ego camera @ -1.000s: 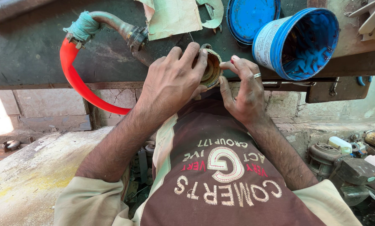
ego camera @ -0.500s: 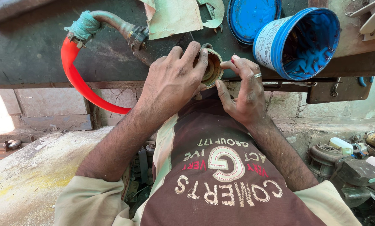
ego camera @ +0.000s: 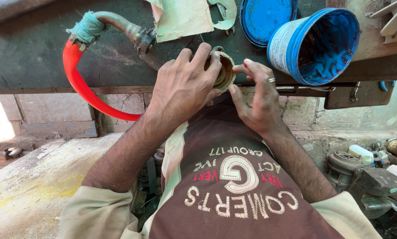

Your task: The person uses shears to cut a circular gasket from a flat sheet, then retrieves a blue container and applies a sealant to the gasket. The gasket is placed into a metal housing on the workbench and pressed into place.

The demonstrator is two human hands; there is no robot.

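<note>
A round brass-coloured fitting [ego camera: 223, 73] with a hollow inside sits at the near edge of a dark metal workbench [ego camera: 34, 53]. My left hand [ego camera: 183, 86] is wrapped over its left side, fingers curled on its rim. My right hand [ego camera: 258, 95], a ring on one finger, touches the fitting's right edge with fingertips and thumb. A metal pipe [ego camera: 127, 28] with a red hose [ego camera: 81, 86] and green tape runs to the left of the fitting.
A blue-stained plastic bucket [ego camera: 313, 46] lies tipped at the bench's right, its blue lid [ego camera: 265, 15] behind. A pale green gasket sheet [ego camera: 183, 17] lies at the back. Metal parts and motor scrap [ego camera: 371, 172] crowd the floor at right; concrete floor [ego camera: 30, 177] at left.
Both hands stay on the fitting; the fingers have shifted only slightly. The view has barely moved.
</note>
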